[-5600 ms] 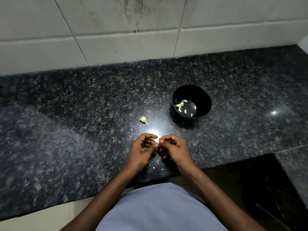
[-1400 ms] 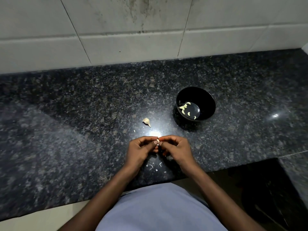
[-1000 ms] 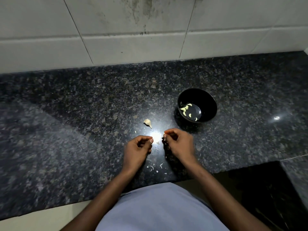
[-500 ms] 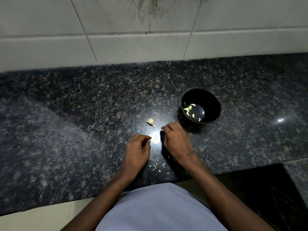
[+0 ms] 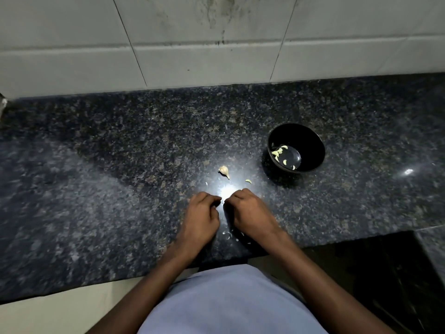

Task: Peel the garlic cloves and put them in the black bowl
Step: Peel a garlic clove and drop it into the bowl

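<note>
Black granite counter (image 5: 96,177) carries a black bowl (image 5: 310,141) holding peeled cloves (image 5: 279,151). One peeled clove (image 5: 248,181) lies on the counter at the bowl's 8 o'clock; an unpeeled garlic piece (image 5: 224,171) lies at 9 o'clock. Left hand (image 5: 202,218) and right hand (image 5: 250,210) rest knuckles-up with fingers curled; whether either holds anything cannot be determined. Skin scraps (image 5: 228,235) lie between the wrists.

dark speckled granite counter (image 5: 120,165), stained pale tiled wall (image 5: 192,44) behind, bright light glare.
</note>
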